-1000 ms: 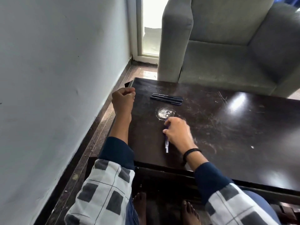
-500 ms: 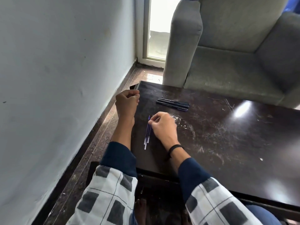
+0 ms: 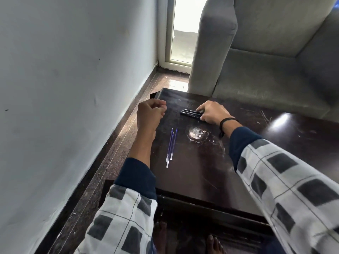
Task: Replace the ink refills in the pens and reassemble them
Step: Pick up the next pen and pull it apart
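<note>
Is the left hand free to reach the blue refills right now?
Probably yes: the refills lie uncovered near the left hand, which holds nothing visible; the right hand is off at the pens.

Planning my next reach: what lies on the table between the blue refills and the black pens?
Nothing: in the head view, only bare scratched tabletop separates the refills from the pens.
</note>
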Action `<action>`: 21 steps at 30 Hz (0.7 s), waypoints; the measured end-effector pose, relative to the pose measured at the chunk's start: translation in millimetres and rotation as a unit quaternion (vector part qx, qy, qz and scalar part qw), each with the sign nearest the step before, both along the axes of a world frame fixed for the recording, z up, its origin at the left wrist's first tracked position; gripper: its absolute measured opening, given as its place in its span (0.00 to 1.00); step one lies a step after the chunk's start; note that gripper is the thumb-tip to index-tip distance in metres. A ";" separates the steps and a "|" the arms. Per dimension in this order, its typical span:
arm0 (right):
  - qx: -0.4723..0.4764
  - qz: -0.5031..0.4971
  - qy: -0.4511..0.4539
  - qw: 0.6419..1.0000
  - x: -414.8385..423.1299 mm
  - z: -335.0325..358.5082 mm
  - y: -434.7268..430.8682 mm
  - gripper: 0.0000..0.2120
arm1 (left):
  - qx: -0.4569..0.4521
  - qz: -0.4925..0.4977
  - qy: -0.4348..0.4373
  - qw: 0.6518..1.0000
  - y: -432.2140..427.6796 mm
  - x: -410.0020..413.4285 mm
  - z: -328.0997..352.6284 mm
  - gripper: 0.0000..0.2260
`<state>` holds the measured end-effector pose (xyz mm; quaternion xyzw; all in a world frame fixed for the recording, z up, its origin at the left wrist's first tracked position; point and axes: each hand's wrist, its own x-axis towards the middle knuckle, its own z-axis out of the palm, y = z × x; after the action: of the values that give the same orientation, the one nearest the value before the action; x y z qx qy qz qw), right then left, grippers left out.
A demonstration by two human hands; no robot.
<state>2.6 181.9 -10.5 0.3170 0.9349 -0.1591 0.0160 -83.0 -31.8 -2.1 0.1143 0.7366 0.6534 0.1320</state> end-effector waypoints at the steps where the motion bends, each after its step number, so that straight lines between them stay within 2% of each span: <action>1: -0.004 0.006 0.004 1.000 3.1 -1.5 0.7 0.20 | -0.007 -0.004 0.002 1.000 -0.3 -0.1 0.1 0.06; 6: -0.030 0.081 -0.014 0.996 35.9 -1.8 7.6 0.21 | -0.071 -0.072 0.040 0.994 -2.3 1.1 -1.7 0.06; 10: -0.044 0.174 -0.027 0.983 85.0 -0.9 6.4 0.23 | -0.166 -0.173 0.105 0.965 -8.0 6.2 0.3 0.09; 13: -0.044 0.226 -0.030 0.973 122.7 -4.2 0.7 0.26 | -0.226 -0.218 0.130 0.940 -16.8 13.6 4.3 0.15; 15: -0.030 0.252 -0.041 0.966 140.1 -8.3 -1.4 0.27 | -0.265 -0.286 0.129 0.912 -24.7 19.5 1.9 0.24; 18: -0.033 0.277 -0.039 0.960 153.0 -12.6 -2.6 0.28 | -0.325 -0.397 0.139 0.847 -40.7 26.8 -13.1 0.38; 21: -0.038 0.261 0.045 0.964 161.2 -16.0 -4.7 0.28 | -0.343 -0.440 0.157 0.815 -57.8 30.8 -31.6 0.42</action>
<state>163.8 177.2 -26.5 0.0538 0.9781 -0.1992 0.0268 -52.2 -89.6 -33.7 0.4749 0.7949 0.2032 0.3184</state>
